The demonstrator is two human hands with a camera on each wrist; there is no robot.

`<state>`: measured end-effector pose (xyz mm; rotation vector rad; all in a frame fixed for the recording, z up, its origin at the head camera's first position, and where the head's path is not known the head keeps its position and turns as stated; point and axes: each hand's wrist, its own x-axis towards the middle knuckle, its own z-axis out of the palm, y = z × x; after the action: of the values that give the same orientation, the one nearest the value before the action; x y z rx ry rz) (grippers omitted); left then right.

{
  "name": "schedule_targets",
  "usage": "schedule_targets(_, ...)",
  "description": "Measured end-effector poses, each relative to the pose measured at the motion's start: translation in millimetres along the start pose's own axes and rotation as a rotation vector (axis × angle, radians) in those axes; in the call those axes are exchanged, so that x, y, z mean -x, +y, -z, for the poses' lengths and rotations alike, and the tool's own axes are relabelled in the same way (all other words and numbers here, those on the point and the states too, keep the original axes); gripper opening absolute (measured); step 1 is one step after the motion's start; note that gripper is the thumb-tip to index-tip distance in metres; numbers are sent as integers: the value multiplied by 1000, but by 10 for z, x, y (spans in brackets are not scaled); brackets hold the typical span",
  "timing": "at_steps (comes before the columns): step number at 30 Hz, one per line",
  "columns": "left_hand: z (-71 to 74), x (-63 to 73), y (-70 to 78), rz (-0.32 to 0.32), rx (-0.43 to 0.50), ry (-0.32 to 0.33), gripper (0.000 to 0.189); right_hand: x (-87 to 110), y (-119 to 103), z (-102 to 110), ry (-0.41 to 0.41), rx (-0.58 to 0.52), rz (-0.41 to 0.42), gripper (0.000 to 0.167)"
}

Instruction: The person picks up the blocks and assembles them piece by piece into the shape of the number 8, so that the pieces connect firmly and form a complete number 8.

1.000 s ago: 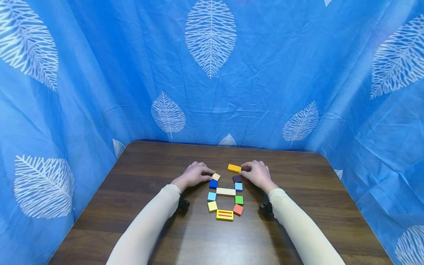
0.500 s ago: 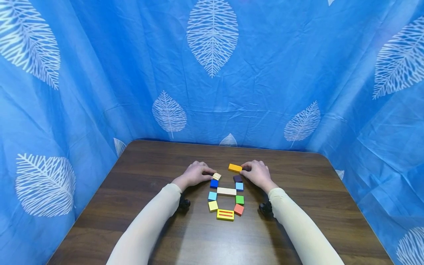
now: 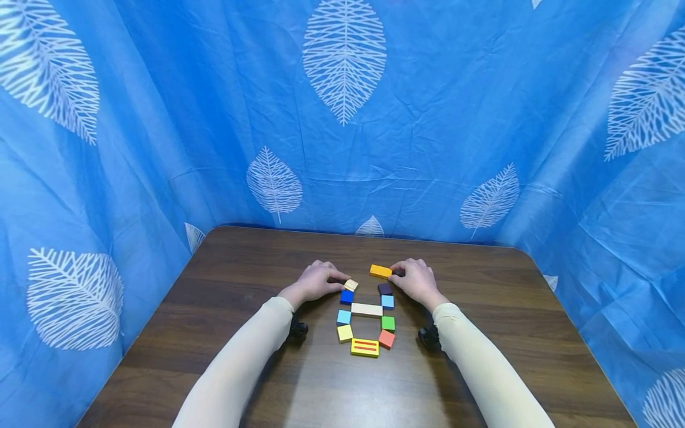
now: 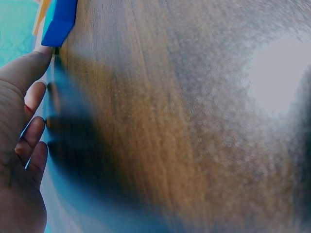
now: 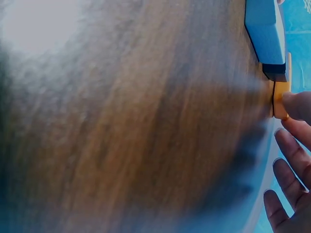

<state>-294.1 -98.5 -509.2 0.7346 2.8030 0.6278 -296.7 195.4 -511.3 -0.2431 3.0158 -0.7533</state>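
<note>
My left hand (image 3: pixel 317 280) pinches a small striped wooden block (image 3: pixel 350 285) between thumb and forefinger, at the upper left of a block outline. Just below that block sits a dark blue block (image 3: pixel 346 296), which covers the thumb tip in the left wrist view. On the other side, my right hand (image 3: pixel 417 279) grips the right end of an orange block (image 3: pixel 380 271); its thumb (image 5: pixel 296 105) lies on the orange surface, other fingers spread below. The orange block forms the far end of the outline, above a dark purple block (image 3: pixel 385 289).
Light blue (image 3: pixel 387 302), green (image 3: pixel 387 324) and red (image 3: pixel 386 339) blocks run down the right. Another light blue block (image 3: pixel 343 317) and a yellow one (image 3: pixel 345 333) line the left. A long beige block (image 3: pixel 367 310) bridges the middle; a red-striped yellow block (image 3: pixel 365 348) lies nearest.
</note>
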Motion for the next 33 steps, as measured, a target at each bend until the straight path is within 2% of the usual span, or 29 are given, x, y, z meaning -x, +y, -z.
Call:
schedule_targets(10,12,14,14,5,11,-9,34,-27,-29,29,-15,11,9,28)
schedule_targets(17,8,8,6,-18,5,4,32,-30,-46,41,-5,-9,9,29)
schedule_targets(22,5,2,-4,-25,1,4,32,-46,-86,13,-8,-36,44,28)
schedule_targets(33,14,4,-7,-15,11,-8,33,-75,-177,-55,-78,-71,121,22)
